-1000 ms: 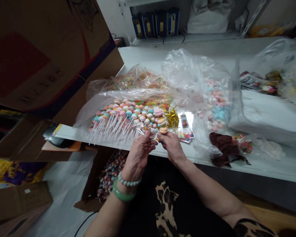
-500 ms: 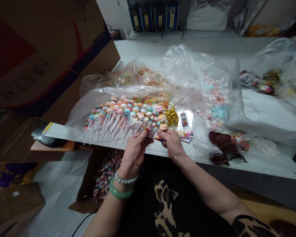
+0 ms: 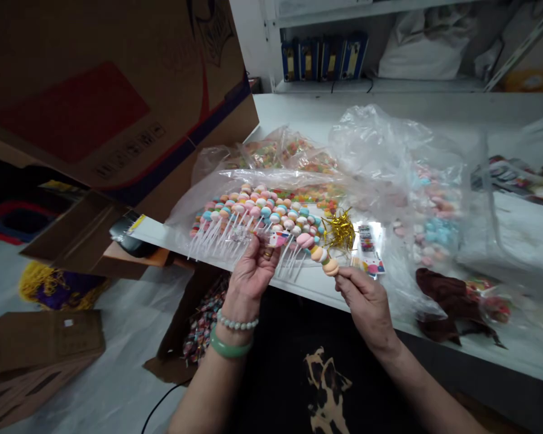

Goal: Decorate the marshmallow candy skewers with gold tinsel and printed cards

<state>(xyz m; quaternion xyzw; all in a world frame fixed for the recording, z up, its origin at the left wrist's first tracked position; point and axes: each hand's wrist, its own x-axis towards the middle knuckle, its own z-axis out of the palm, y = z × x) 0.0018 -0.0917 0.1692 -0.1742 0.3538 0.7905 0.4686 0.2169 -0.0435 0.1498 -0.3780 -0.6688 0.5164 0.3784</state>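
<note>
My left hand [image 3: 254, 265] is closed on a small clear plastic packet [image 3: 276, 239] with a pink and white printed end. My right hand [image 3: 362, 295] pinches the lower end of a candy skewer [image 3: 319, 254], a row of pink, white, yellow and orange pieces pointing up and left toward the packet. Behind my hands lie several candy lollipops [image 3: 253, 208] with white sticks toward me. Gold tinsel strips [image 3: 339, 229] are beside them, and printed cards [image 3: 368, 247] lie to the right.
A large cardboard box [image 3: 163, 138] stands at the left. Plastic bags of candy [image 3: 437, 223] lie at the right, near a brown cloth [image 3: 443, 301]. Below the white table [image 3: 321, 295] is an open box of wrapped candies [image 3: 206, 325]. Blue binders [image 3: 323, 58] stand on a shelf.
My right hand has moved right and down, away from my left, and the candy skewer now shows in full between them. The whole view has shifted to the left.
</note>
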